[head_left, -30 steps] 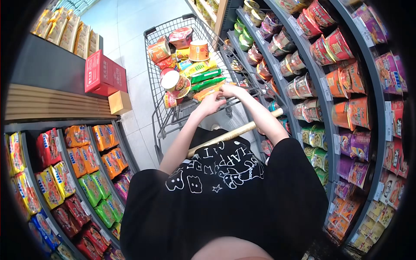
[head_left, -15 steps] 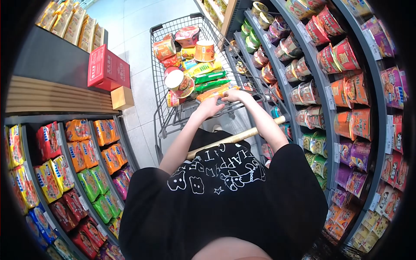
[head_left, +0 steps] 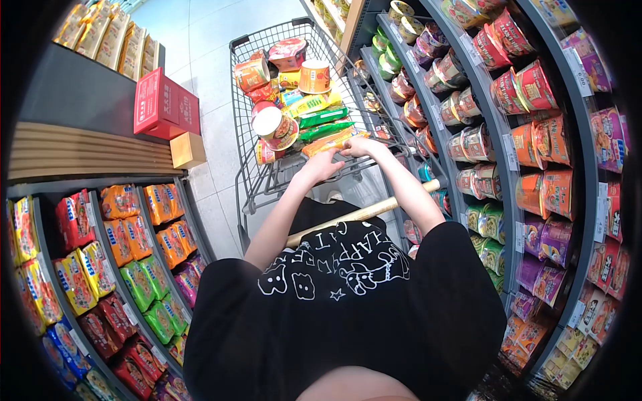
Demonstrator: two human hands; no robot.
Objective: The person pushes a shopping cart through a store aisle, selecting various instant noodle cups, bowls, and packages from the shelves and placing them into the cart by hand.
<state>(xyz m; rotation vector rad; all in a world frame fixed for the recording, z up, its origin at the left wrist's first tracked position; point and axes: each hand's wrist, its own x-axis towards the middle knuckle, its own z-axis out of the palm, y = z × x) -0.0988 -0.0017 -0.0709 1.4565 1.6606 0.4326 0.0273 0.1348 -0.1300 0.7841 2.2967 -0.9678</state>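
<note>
Both my hands reach over the near end of a wire shopping cart (head_left: 235,87). An orange packet (head_left: 324,144) lies crosswise in the cart there. My left hand (head_left: 322,166) has its fingers on the packet's near side. My right hand (head_left: 361,147) is bent over the packet's right end; its fingertips are partly hidden. Just beyond lie green packets (head_left: 324,119) and a yellow packet (head_left: 309,105). To their left, a tub with a white lid (head_left: 267,123) leans on other cups. Farther back are an orange-and-white cup (head_left: 315,77), an orange tub (head_left: 252,75) and a red tub (head_left: 288,53).
The cart's pale handle bar (head_left: 364,212) crosses in front of my body. Shelves of cup noodles (head_left: 525,90) rise close on the right. Bagged noodles (head_left: 137,234) fill the left shelves. A red box (head_left: 167,105) stands at the left beside the tiled floor (head_left: 217,127).
Very little differs. The view has shifted slightly, and both hands stay at the orange packet in the cart.
</note>
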